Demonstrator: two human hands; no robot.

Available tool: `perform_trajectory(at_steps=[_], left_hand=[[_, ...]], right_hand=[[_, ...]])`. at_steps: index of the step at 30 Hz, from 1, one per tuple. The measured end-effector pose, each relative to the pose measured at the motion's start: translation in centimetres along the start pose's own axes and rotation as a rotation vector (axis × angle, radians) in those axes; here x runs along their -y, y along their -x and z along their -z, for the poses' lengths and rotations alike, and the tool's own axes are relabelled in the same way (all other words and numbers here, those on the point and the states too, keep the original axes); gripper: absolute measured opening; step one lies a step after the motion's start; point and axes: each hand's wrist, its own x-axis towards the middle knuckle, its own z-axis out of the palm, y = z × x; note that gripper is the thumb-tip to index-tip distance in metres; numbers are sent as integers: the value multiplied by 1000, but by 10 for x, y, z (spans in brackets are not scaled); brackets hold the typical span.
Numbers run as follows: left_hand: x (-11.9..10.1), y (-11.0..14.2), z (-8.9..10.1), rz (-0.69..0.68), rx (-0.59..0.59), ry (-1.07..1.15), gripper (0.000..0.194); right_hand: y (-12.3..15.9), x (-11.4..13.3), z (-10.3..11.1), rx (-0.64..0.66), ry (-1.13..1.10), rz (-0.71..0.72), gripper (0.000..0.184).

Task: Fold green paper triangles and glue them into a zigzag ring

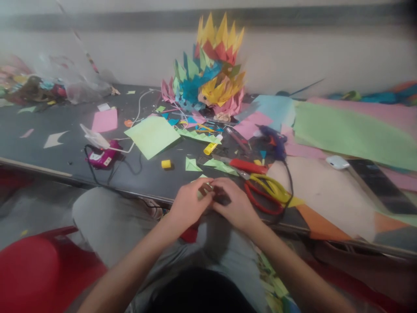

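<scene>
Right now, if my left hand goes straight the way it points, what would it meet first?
Most likely your right hand: its fingertips are close to those of the left hand, by the small light green paper. Blur leaves unclear whether they touch.

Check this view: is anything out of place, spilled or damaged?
The yellow glue stick seems uncapped: what looks like its yellow cap lies apart, to its left. Small paper scraps are strewn over the dark table, which looks untidy. No spill or damage is apparent.
</scene>
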Motion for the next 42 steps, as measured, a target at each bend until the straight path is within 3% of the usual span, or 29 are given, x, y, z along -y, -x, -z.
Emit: perform_trajectory(at_steps=[5,11,16,24,30,37,42], left_hand=[[5,3,10,25,-7,60,26],[17,-2,25,-48,-147,-87,15],[26,-10,24,-121,21,-196,15],[38,-17,24,-277,230,-345,9],[44,-16,17,-291,189,-448,13],[47,-11,10,-350,107,-605,23],[50,-10,9,-381,85,-640,23]], right_hand=[[-7,-5,5,16,-60,-146,15],[-11,-17,13,18,-40,-254,17],[-19,-18,15,102,-2,-227,20],[-29,-17,15,199,271,-158,23],[-36,-20,20,264,374,-51,15],[-35,-36,28,318,433,300,19],[-32,-47,31,326,516,454,27]])
